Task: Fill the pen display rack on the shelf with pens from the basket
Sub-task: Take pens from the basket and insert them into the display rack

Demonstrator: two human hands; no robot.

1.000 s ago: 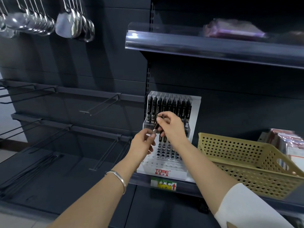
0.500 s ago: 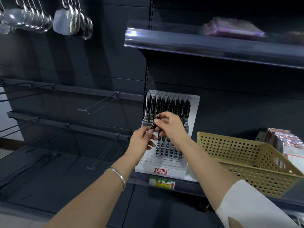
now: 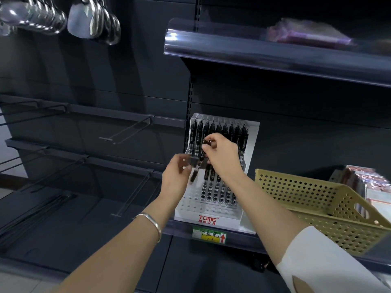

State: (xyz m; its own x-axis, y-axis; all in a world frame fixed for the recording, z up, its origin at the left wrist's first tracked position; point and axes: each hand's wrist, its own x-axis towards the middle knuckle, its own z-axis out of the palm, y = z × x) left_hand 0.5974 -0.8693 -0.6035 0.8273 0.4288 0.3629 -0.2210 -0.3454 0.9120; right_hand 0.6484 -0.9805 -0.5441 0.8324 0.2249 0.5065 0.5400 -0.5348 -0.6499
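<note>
A white plastic pen display rack (image 3: 213, 208), stepped and drilled with round holes, stands on the dark metal shelf (image 3: 243, 240) just left of a tan perforated plastic basket (image 3: 317, 199). Its back row holds about nine glossy black pens (image 3: 232, 132), and shorter rows stand lower down. The right hand (image 3: 222, 155) pinches the top of one slim black pen (image 3: 201, 157) over the rack's left side, while the left hand (image 3: 175, 176), a thin silver bangle (image 3: 151, 222) on its wrist, pinches the pen's blurred lower end.
</note>
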